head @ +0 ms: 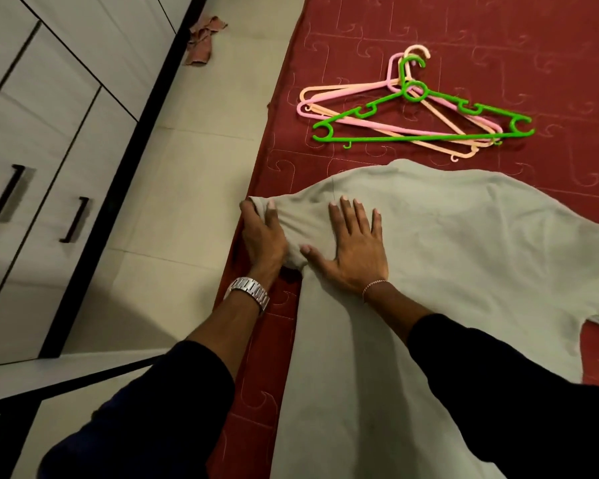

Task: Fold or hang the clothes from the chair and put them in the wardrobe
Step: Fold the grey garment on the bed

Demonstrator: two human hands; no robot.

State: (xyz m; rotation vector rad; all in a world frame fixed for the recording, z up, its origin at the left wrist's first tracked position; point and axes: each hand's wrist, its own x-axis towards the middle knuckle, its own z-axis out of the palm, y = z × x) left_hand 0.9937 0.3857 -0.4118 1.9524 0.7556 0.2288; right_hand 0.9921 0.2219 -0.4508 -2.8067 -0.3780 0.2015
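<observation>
A pale grey-green T-shirt (464, 243) lies spread on the dark red bed cover (498, 25). My left hand (261, 233), with a metal watch on the wrist, grips the shirt's left sleeve at the bed's edge, thumb and fingers curled round the bunched cloth. My right hand (355, 242) lies flat on the shirt just right of the sleeve, fingers straight and spread. Beyond the shirt a green hanger (426, 119) lies on top of a pink hanger (357, 124) and a peach one (440, 146).
The white wardrobe (42, 108) with black handles stands to the left across a strip of tiled floor (187, 150). A brownish cloth (203, 39) lies crumpled on the floor near the wardrobe's far end.
</observation>
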